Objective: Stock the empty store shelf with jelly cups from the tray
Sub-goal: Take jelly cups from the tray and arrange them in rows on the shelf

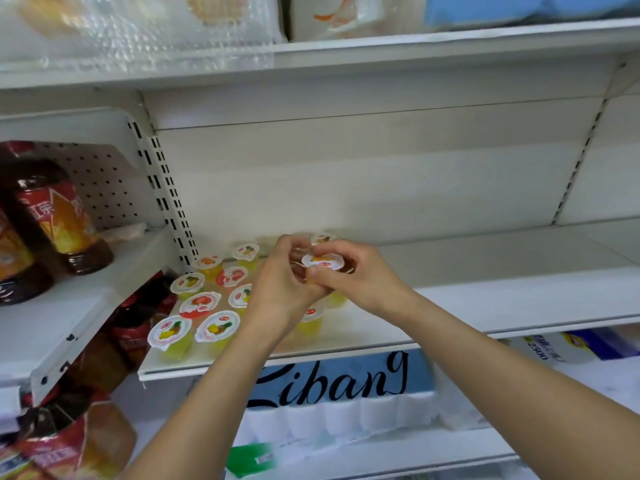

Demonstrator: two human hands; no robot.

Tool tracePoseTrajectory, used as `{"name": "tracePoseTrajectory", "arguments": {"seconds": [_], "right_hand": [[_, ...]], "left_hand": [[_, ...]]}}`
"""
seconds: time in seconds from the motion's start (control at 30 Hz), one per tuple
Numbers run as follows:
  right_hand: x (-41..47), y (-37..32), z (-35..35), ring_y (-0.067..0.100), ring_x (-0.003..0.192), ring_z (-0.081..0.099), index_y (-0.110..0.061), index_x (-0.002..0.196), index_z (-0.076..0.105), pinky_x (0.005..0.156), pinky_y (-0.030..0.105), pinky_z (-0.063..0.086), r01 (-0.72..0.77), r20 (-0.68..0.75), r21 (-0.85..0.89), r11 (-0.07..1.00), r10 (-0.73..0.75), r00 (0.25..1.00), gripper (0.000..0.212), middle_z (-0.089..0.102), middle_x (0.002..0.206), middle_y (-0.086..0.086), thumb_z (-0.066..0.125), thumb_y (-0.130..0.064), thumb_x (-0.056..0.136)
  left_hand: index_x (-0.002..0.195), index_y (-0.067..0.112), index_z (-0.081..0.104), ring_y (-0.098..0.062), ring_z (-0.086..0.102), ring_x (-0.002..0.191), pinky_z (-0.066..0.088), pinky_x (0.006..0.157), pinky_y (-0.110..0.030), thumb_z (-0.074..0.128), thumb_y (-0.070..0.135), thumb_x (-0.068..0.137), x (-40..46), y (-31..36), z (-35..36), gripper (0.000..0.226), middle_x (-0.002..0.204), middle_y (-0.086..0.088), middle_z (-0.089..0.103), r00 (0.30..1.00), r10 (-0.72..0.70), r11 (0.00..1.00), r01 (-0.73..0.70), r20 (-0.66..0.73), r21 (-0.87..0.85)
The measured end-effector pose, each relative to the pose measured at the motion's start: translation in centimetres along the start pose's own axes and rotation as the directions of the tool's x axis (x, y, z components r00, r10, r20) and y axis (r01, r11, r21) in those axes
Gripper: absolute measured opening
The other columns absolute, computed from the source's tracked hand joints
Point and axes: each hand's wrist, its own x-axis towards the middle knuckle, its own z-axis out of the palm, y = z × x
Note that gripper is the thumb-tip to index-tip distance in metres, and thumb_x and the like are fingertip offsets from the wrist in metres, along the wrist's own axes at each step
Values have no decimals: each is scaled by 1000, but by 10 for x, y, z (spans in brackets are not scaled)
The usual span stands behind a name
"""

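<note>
Both hands meet above the left part of the white shelf [485, 299]. My right hand [360, 275] pinches a jelly cup [323, 260] with a white lid and yellow fruit print, thumb on its near rim. My left hand [280, 282] curls its fingers against the same cup from the left. Several jelly cups [207, 306] with pineapple, peach and orange lids stand in rows on the shelf at the left. One more cup [311, 317] sits under my hands, and another [322, 238] behind them. No tray is in view.
The shelf's right part is bare white metal. Dark tea bottles [59, 216] stand on the neighbouring shelf to the left, beyond a slotted upright [166, 199]. A blue-and-white "Libang" pack [332, 386] lies on the shelf below. Wrapped packs fill the shelf above.
</note>
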Motion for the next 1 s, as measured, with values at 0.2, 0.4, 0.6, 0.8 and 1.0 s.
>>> {"name": "tracePoseTrajectory", "arguments": {"seconds": [0.2, 0.4, 0.6, 0.8, 1.0], "right_hand": [[-17, 36, -18, 6, 83, 65, -28, 99, 65, 74, 23, 52, -158, -35, -136, 978, 154, 987, 28, 68, 99, -10, 80, -29, 75], [-29, 53, -11, 6, 93, 61, -31, 104, 60, 83, 29, 54, -186, 18, -263, 947, 197, 980, 33, 62, 110, -11, 78, -31, 76], [-30, 50, -9, 9, 97, 58, -33, 103, 58, 83, 27, 50, -168, 62, -283, 944, 193, 979, 32, 60, 112, -10, 77, -31, 76], [-46, 42, -19, 6, 110, 50, -39, 119, 54, 94, 33, 45, -87, 44, -431, 898, 117, 992, 40, 50, 122, -13, 65, -52, 83], [-108, 52, -96, 21, 125, 49, -29, 134, 51, 102, 40, 39, 26, -139, -772, 636, -209, 968, 52, 48, 142, -1, 41, -53, 89]], "left_hand": [[120, 41, 57, -12, 40, 123, 29, 99, -34, 72, 63, 68, -10, -17, -5, 58, 127, 17, 56, 967, 124, 682, -246, 222, 689], [122, 42, 59, -11, 35, 125, 17, 101, -33, 67, 56, 79, -12, -30, 0, 46, 128, 19, 58, 961, 127, 583, -274, 247, 765], [122, 41, 59, -12, 37, 122, 17, 100, -32, 68, 51, 80, -17, -31, -4, 43, 128, 17, 58, 961, 120, 598, -270, 249, 754], [133, 40, 47, -14, 31, 132, 25, 105, -34, 66, 56, 80, -23, -23, -1, 58, 139, 14, 47, 953, 89, 604, -283, 290, 745], [134, 23, 51, -23, 46, 122, 39, 101, -43, 48, 61, 84, -48, 20, 72, 63, 134, -2, 54, 881, 425, 644, -455, 207, 615]]}}
